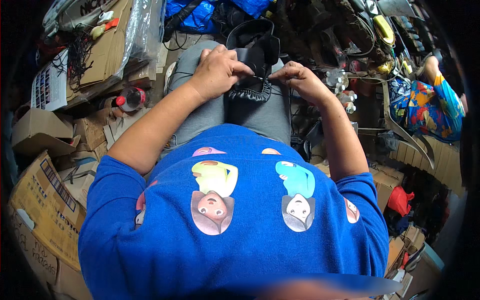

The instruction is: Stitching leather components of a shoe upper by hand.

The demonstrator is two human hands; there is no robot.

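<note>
A black leather-like piece (254,94) rests on my lap, between and over my grey-trousered thighs. Its near edge is gathered into puckers, and its far part stands up in a curved band. My left hand (218,71) lies over its left side, fingers closed on the piece, thumb and fingertip reaching toward its middle. From the right, my right hand (300,81) comes in with thumb and forefinger pinched together close to the left fingertips. A small pale glint shows between the two hands; whatever the right fingers pinch is too small to make out.
Cardboard sheets (107,62) in clear plastic and a red-capped bottle (131,99) are at the left, above an open carton (42,131). Several clear bottles (345,95) stand right of my knee. A person in a colourful sleeve (435,110) is at the far right, beyond a curved metal strip (400,127).
</note>
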